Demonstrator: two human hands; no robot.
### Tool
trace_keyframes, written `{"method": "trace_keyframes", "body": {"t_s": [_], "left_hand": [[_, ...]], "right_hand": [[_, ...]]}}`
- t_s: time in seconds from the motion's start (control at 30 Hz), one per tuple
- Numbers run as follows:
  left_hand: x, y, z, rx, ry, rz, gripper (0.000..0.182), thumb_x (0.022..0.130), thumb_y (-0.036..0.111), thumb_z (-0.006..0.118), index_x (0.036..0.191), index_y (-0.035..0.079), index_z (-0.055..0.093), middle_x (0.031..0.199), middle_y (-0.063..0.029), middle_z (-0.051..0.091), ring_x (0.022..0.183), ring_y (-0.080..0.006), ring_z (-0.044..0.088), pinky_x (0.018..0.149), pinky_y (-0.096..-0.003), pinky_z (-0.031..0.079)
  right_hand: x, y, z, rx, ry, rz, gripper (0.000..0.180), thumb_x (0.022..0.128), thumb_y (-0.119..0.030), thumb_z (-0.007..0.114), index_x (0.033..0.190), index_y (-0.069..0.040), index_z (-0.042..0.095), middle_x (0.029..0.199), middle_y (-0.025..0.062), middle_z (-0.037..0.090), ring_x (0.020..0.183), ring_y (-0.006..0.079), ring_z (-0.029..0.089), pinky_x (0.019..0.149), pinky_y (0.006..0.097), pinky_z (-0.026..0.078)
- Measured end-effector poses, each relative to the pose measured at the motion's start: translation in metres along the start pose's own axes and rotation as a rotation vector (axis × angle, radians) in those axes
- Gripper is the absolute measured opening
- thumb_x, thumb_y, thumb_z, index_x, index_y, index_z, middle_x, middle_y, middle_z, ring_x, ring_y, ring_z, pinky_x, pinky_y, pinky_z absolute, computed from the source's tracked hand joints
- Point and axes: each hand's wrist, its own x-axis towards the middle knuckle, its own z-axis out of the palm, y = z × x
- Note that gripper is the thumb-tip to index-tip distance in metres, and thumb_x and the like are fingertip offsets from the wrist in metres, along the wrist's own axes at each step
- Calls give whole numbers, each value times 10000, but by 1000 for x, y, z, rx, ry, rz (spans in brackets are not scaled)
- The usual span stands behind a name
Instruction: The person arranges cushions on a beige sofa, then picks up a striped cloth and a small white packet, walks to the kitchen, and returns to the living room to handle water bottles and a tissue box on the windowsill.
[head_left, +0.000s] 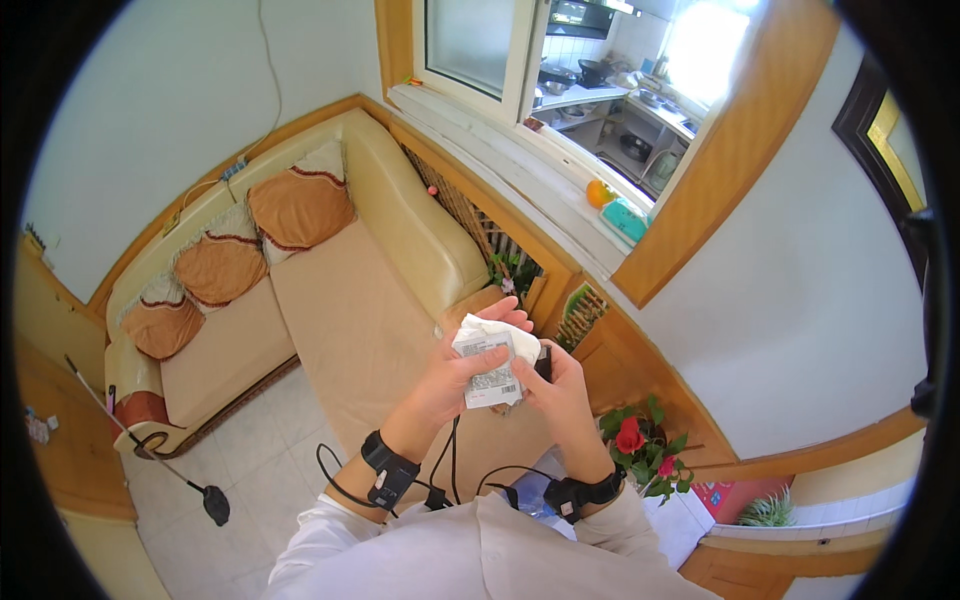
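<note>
Both my hands meet in front of my chest, above the beige sofa (352, 315). My left hand (457, 371) holds a small flat packet (491, 382) with printed writing and a barcode, its thumb on the packet's face. White tissue or cloth (487, 328) lies behind the packet, against both hands. My right hand (559, 382) pinches the right edge of the white material with its thumb, and a small black object (544, 362) shows beside its fingers. Black straps with cables are round both wrists.
Orange cushions (300, 208) rest along the sofa's back. A potted plant with red flowers (630, 435) stands at the right. On the windowsill are an orange fruit (599, 194) and a teal pack (625, 220). A long-handled black-headed tool (216, 504) is at the left.
</note>
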Motion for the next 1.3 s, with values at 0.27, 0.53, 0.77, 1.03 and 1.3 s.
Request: {"method": "trace_keyframes", "body": {"t_s": [0.27, 0.53, 0.77, 1.03, 1.3], "left_hand": [[-4, -6, 3, -54, -22, -46, 589, 898, 40, 647, 1428, 45, 391, 1279, -120, 574, 1163, -219, 588, 942, -382, 542], [-7, -22, -14, -91, 82, -92, 560, 885, 35, 679, 1378, 52, 414, 1233, -95, 600, 1100, -208, 625, 924, -363, 546], [-16, -20, -26, -145, 117, -162, 476, 887, -4, 643, 1325, 8, 459, 1185, -152, 621, 1092, -264, 641, 913, -405, 566], [-6, -27, -30, -398, 108, -168, 420, 1043, 258, 362, 1363, -7, 422, 1319, -206, 536, 1194, -325, 572, 1003, -463, 504], [-1, -28, -22, -507, -70, -82, 622, 1037, 481, 266, 1425, 6, 376, 1344, -160, 524, 1285, -278, 486, 1083, -441, 428]], "right_hand": [[-3, -5, 6, 146, 138, -92, 155, 900, -147, 694, 995, -56, 611, 760, -46, 611, 542, 2, 464, 448, 179, 296], [2, -3, 11, 195, 287, -170, 143, 911, -129, 678, 1011, -47, 615, 781, -43, 611, 572, 10, 477, 463, 180, 311], [-1, 2, 0, 262, 278, -211, 181, 923, -97, 661, 1065, -11, 588, 854, -19, 604, 690, 23, 528, 515, 172, 366], [-11, 6, -4, -772, 234, -858, 253, 724, 17, 686, 943, -111, 689, 849, -3, 624, 719, 138, 606, 584, 273, 473], [-20, 5, 7, -975, 60, -821, 371, 649, 11, 673, 965, -179, 714, 880, 20, 603, 809, 216, 640, 624, 339, 530]]}}
